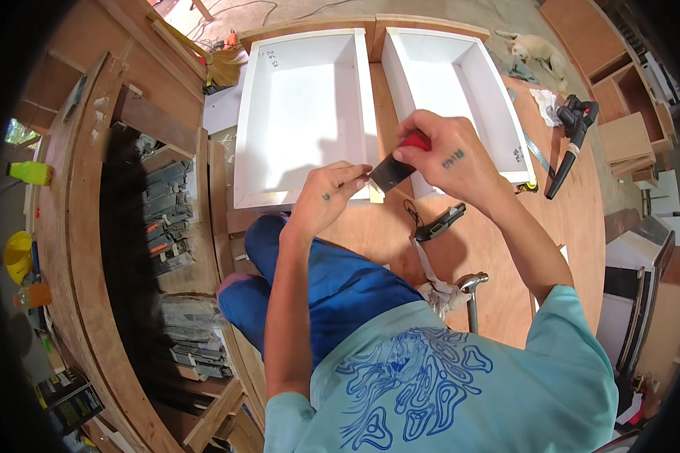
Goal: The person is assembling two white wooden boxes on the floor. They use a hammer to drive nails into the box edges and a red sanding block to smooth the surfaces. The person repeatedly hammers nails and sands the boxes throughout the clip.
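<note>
Right hand [449, 155] clamped around the red handle of a flat-bladed tool [389, 174], with the dark blade angled down and to the left. Left hand [326, 195] opposite, with thumb and forefinger pinched together at the blade's lower left end. Presence of anything between those fingertips: cannot tell. Hands apart from each other, with only the blade between. Location of flat-bladed tool: above the near right corner of the left white box [304, 198], just beside a yellow strip [376, 195] at that corner. Next to it on the right, across a narrow gap: right white box [394, 60], likewise open-topped. Beneath both: brown wooden work surface [363, 226]. On that surface, near the right box's near edge: dark handheld tool [440, 223]. Closer to the body: claw hammer [472, 285], beside crumpled white material [442, 297]. To the right: yellow-and-black tape measure [532, 186], metal ruler [538, 153], and black power tool [573, 143], near crumpled white paper [545, 106].
</note>
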### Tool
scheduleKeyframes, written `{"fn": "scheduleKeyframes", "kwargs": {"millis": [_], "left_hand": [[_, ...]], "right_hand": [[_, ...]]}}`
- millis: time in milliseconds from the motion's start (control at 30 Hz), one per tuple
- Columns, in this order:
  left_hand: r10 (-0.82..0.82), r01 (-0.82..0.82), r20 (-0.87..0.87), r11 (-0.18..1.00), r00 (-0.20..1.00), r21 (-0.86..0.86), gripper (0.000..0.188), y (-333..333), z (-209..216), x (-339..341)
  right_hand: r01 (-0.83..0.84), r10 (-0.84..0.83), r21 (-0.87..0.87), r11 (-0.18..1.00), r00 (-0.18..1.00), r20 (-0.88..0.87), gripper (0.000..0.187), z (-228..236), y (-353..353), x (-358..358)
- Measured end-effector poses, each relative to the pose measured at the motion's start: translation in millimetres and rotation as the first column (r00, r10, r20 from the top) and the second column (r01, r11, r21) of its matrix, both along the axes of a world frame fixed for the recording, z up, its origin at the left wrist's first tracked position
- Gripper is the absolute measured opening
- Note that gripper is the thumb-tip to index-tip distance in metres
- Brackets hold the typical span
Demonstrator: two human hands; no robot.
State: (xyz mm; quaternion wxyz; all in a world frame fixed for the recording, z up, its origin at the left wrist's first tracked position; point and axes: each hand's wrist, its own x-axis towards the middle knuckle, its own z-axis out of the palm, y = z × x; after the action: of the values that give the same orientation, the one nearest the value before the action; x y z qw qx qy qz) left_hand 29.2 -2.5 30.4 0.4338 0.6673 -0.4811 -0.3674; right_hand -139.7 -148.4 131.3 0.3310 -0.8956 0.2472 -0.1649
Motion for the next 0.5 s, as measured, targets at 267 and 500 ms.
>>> {"fn": "scheduleKeyframes", "kwargs": {"millis": [267, 500], "left_hand": [[-0.025, 0.025, -0.023, 0.999, 0.999, -0.022, 0.020, -11.9, -18.3, 11.7], [-0.040, 0.039, -0.035, 0.999, 0.999, -0.019, 0.020, -11.3, -19.2, 10.9]], "right_hand": [[0.013, -0.014, 0.025, 1.000, 0.999, 0.037, 0.022, -4.7, 7.1, 35.5], [0.000, 0.003, -0.041, 0.999, 0.997, 0.079, 0.022, -22.3, 5.3, 28.0]]}}
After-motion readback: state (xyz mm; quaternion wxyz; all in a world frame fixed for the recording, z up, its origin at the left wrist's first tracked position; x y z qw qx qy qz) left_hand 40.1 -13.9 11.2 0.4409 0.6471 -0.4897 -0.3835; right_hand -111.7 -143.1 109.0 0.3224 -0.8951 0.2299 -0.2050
